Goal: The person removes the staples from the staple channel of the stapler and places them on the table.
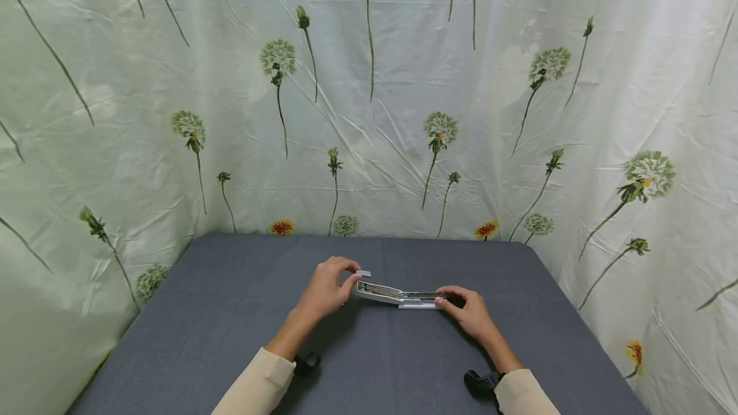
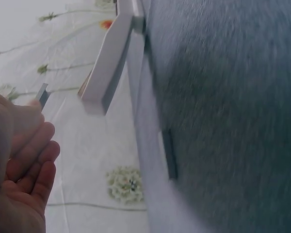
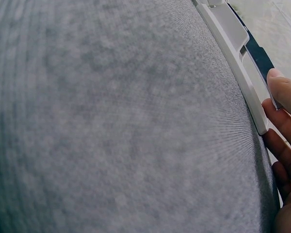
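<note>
A white stapler [image 1: 380,294] lies opened out over the table, its top cover [image 2: 108,68] swung back to the left and raised off the cloth. My right hand [image 1: 469,314] grips the other end. There, the thumb presses on the dark magazine [image 3: 258,54], with fingers at the tip of the white base [image 3: 241,86]. Between the thumb and forefinger of my left hand [image 1: 324,288], a short strip of staples [image 1: 364,273] is pinched just above the open cover's end. Its other fingers are loosely curled in the left wrist view.
Another small grey strip [image 2: 168,154] lies on the table near the left hand. Dark grey cloth covers the table [image 1: 242,312]. Behind it and at both sides hangs a pale curtain [image 1: 369,146] with dandelion prints. Each wrist wears a black band.
</note>
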A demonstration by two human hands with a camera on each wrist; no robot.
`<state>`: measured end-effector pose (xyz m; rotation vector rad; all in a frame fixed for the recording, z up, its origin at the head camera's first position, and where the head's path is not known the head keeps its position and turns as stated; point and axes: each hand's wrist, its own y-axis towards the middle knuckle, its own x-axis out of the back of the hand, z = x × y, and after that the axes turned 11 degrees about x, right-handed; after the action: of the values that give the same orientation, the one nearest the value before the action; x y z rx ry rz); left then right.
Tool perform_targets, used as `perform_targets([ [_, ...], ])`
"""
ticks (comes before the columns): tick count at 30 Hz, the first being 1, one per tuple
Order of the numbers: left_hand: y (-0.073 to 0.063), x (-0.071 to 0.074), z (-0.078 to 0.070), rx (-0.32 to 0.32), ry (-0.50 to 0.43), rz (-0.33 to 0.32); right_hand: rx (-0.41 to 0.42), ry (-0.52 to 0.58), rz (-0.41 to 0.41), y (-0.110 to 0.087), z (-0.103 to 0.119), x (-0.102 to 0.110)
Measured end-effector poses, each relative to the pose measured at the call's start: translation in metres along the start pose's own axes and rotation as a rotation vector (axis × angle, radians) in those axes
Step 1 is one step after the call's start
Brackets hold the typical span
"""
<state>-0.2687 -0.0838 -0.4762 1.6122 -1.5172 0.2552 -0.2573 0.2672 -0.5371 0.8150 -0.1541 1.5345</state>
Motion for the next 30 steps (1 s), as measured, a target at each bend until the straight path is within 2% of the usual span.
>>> perform_targets([
  [7, -0.002, 0.016, 0.009, 0.01, -0.005, -0.001, -0.001, 0.009, -0.001, -0.001, -0.001, 0.0],
  [13, -0.008, 0.028, 0.022, 0.035, -0.006, 0.006, 0.008, 0.008, 0.001, 0.0, -0.003, 0.0],
  [19, -0.013, 0.039, 0.036, 0.028, 0.017, -0.011, 0.018, 0.009, -0.003, 0.002, -0.002, 0.001],
  [30, -0.022, 0.051, 0.056, 0.095, 0.056, 0.007, 0.025, 0.011, 0.003, 0.002, -0.005, 0.001],
])
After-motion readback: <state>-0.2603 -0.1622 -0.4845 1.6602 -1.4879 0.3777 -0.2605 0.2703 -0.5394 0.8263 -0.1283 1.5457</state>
